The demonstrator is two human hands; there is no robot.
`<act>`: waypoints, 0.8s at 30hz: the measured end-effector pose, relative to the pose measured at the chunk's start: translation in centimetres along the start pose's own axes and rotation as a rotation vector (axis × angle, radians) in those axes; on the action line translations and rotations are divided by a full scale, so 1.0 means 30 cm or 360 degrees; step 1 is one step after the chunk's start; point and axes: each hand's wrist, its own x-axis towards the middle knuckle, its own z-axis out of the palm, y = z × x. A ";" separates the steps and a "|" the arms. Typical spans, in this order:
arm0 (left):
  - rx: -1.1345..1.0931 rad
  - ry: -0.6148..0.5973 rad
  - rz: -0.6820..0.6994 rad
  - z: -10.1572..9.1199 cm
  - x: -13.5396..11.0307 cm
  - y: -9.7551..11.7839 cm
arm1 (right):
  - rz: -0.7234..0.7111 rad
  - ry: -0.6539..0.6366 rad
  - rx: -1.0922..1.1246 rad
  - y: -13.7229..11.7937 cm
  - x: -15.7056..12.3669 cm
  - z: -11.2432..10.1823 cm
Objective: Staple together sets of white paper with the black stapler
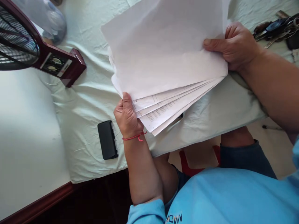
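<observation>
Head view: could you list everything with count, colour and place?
paper sheets: several, white, between hands
cloth: one, greenish, under sheets
phone-like object: one, black, lower left
racket-shaped device: one, dark red, upper left
container: one, translucent, upper left
keys: several, metallic, upper right
half-hidden object: one, red, below cloth
stick-like object: one, dark, right floor
broad surface: one, white, left
bracelet: one, red, left wrist
shorts: one, dark, lower right
shirt: one, blue, bottom
left hand, right hand: two, bare, on sheets

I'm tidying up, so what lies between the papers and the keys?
In the head view, the right hand, gripping the papers, lies between them and the keys.
</observation>
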 end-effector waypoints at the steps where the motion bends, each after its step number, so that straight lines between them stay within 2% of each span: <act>1: -0.0035 -0.0025 -0.0013 0.006 -0.004 0.007 | 0.0003 0.0000 0.0005 0.000 0.000 0.000; 4: -0.0040 -0.0087 -0.0054 0.004 -0.006 0.015 | 0.0023 0.0001 0.0012 -0.001 0.001 -0.001; 9: 0.0091 -0.0038 0.0031 -0.015 0.018 -0.001 | 0.0046 -0.0030 0.0012 -0.002 0.000 -0.001; 14: 0.0033 -0.0048 0.0036 0.002 0.021 0.001 | 0.0024 -0.0058 0.0015 0.003 -0.001 0.000; 18: -0.0075 -0.0156 0.0000 0.001 0.013 0.010 | -0.0129 0.0021 0.0046 0.006 0.011 -0.003; 21: 0.0060 -0.0308 -0.0075 -0.017 0.013 0.005 | -0.0282 0.0088 0.0115 0.010 0.025 -0.011; 24: 0.0161 -0.0356 -0.0075 -0.039 0.027 -0.017 | -0.0340 0.0079 0.0155 0.012 0.031 -0.017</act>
